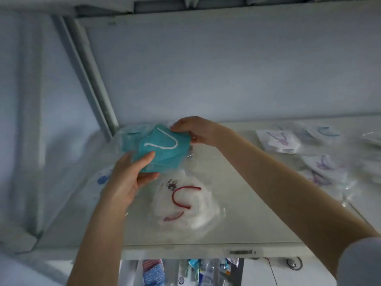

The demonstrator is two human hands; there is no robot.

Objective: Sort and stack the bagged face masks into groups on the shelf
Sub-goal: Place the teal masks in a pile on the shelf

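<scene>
a bagged teal mask [162, 149] with a white ear loop is being held over the far left corner of the shelf [247, 193]. its near left corner is being gripped by the left hand [125, 182], with thumb and fingers closed on it from either face. its far right edge is being pinched by the right hand [198, 131], with the fingertips closed on the clear bag. the long axis of the mask is lying on a diagonal from near left to far right, so it is being spanned between the two hands, and neither is noticeably nearer to it. a teal pile [127, 139] is being glimpsed just beneath it, towards the far left. whether the held bag is touching that pile cannot be told. the coming move is judged to be a short lowering onto this pile, with the edges being squared to it.

nearer the front edge, just beside the left hand, a bagged white mask with red loops [185, 205] is lying flat, and another seems to be lying under it. towards the right edge, well apart from the hands, bagged white masks with purple loops [278, 140] are lying spread out, with a blue-looped one [327, 132] behind them near the far edge. under the shelf, a lower compartment is being shown packed with upright packets [156, 271], too blurred to be named.
</scene>
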